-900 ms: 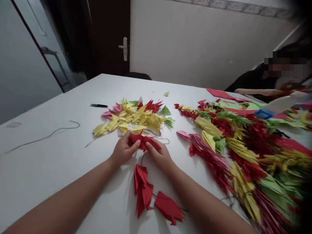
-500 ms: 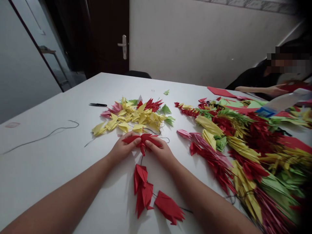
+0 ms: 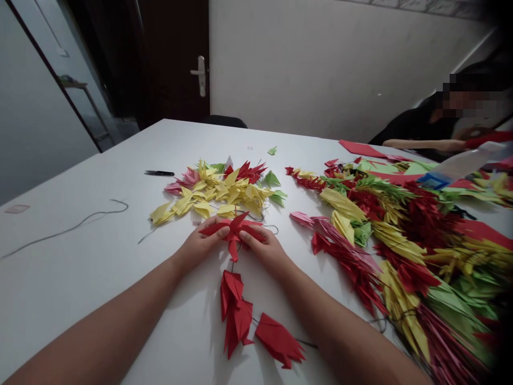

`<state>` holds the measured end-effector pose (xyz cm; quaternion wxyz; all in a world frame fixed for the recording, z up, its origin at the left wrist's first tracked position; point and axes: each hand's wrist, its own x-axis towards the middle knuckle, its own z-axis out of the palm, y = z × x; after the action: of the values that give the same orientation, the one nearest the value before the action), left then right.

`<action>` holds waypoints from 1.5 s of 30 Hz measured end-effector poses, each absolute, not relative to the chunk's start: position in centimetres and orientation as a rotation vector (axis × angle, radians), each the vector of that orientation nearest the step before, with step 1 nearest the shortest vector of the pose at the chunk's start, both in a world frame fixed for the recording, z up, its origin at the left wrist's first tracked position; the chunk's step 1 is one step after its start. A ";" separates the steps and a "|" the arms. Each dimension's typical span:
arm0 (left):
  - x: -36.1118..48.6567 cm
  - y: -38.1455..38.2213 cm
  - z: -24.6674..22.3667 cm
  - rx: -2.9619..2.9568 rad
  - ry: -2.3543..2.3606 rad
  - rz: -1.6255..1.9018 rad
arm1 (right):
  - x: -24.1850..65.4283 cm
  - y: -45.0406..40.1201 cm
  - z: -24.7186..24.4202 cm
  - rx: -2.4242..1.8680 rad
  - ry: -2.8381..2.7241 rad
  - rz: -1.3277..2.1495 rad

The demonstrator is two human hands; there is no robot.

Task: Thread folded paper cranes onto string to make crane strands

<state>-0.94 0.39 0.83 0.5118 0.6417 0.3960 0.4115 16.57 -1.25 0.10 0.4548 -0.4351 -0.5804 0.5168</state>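
Observation:
Both my hands pinch a red origami paper crane [image 3: 233,230] above the white table, its wings spread and one point sticking up. My left hand [image 3: 198,247] grips one wing, and my right hand [image 3: 264,250] grips the other. A dark thread runs down from it to further red paper cranes [image 3: 234,313] lying strung just below my wrists. Another red crane [image 3: 278,340] lies at the end of that thread. Beyond my hands is a loose pile of yellow paper cranes [image 3: 212,195], mixed with some red, pink and green ones.
Long strands of multicoloured paper cranes [image 3: 401,251] cover the right of the white table [image 3: 68,272]. Small black scissors [image 3: 159,172] and a loose grey cord [image 3: 76,225] lie to the left. A co-worker's arm [image 3: 420,143] reaches in at the far right.
The red crane between my hands has gone from bunched to spread, with its wings pulled apart and a point upright. The view has shifted slightly, and the co-worker's arm has extended.

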 end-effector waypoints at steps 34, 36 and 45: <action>-1.2 2.1 0.2 1.227 0.886 0.944 | 17.3 0.1 -0.5 -0.977 -0.840 1.606; -1.2 2.2 0.1 1.155 0.854 0.965 | 17.4 0.2 -0.3 -0.969 -0.806 1.617; -1.9 1.9 0.8 0.934 0.701 0.909 | 18.1 0.3 0.4 -0.863 -0.724 1.723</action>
<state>-1.93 1.89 0.79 0.7384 0.4255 0.3195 0.4143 18.06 0.33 0.37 0.5155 -0.3593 -0.3014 0.7172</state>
